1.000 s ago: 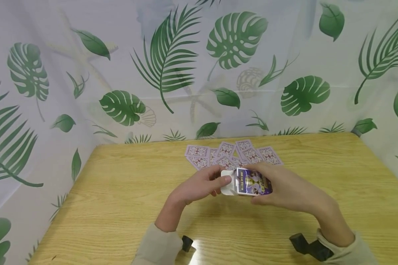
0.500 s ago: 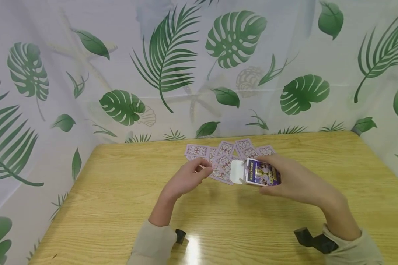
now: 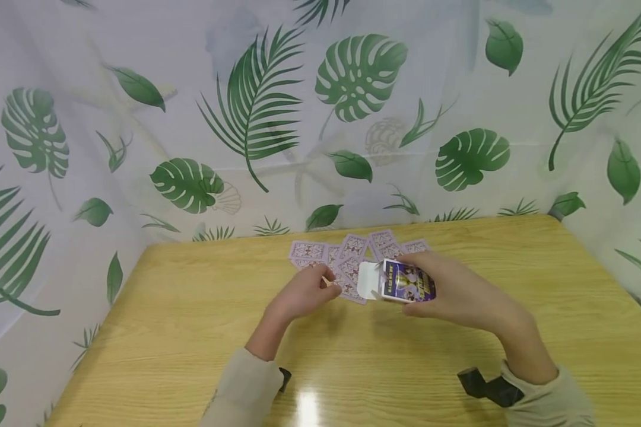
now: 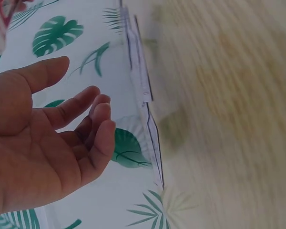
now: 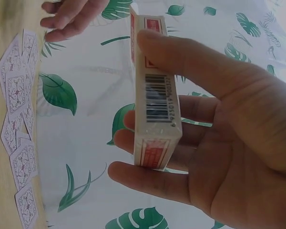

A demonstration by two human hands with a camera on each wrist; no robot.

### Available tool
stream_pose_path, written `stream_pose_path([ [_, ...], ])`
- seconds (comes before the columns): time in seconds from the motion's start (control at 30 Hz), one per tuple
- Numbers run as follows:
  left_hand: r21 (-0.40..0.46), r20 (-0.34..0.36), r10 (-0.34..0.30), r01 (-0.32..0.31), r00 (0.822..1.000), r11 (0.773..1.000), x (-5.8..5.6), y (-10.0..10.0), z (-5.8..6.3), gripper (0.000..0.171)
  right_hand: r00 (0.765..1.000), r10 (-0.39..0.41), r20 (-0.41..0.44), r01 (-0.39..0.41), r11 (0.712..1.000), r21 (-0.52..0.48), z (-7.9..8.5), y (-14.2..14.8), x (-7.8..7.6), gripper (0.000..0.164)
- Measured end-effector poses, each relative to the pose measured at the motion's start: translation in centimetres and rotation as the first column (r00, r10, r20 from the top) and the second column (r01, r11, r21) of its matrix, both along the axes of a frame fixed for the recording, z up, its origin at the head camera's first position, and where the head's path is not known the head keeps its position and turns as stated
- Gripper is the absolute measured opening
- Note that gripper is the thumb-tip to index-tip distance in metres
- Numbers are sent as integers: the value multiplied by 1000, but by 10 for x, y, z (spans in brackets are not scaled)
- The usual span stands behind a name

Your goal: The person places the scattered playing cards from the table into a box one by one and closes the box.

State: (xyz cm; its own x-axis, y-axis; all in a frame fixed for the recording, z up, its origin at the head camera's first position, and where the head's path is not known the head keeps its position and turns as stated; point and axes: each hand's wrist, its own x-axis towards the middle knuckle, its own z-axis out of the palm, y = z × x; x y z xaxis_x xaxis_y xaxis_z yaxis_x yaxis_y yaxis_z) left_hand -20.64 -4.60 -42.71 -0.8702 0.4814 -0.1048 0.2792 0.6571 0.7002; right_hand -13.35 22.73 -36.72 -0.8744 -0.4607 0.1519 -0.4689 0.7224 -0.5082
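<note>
In the head view my right hand (image 3: 459, 290) grips a playing card box (image 3: 408, 281) over the table, with its purple face upward. The box's white end flap (image 3: 369, 280) stands out toward the left. Its barcoded narrow side (image 5: 157, 102) shows in the right wrist view, between thumb and fingers. My left hand (image 3: 304, 293) hovers left of the box, apart from it. The left wrist view shows this hand's loosely bent fingers (image 4: 102, 143) with nothing in them. Several playing cards (image 3: 308, 251) lie face down, overlapping, behind both hands. Whether cards are inside the box cannot be seen.
A wooden table (image 3: 192, 332) reaches back to a white cloth (image 3: 278, 207) printed with green leaves, which hangs behind it and along both sides. Black straps with blocks (image 3: 488, 388) sit at both wrists.
My left hand has let go of the box's flap and moved left, away from it. The right hand still holds the box. The head view has shifted slightly.
</note>
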Motion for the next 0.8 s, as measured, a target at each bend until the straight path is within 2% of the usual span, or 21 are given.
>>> stream_pose_path([
  [0.17,-125,-67,-5,-4,998,992,-13,19,-5,33,1000,3,13,-3,1000,-10,-1,-2,0,70],
  [0.3,-198,-119,23,-47,993,979,-21,35,-8,33,1000,8,22,-7,1000,-16,-2,-3,0,69],
  [0.4,-196,-135,63,-90,989,976,-29,44,-12,35,999,16,28,-16,1000,-15,-4,-4,-1,69],
  [0.63,-154,-124,160,-179,979,972,-40,59,-20,45,999,11,39,-11,1000,6,-5,-4,-1,73],
  [0.8,-266,-153,184,-219,971,939,-44,66,-26,56,998,14,56,-15,1000,8,-5,-3,-1,72],
])
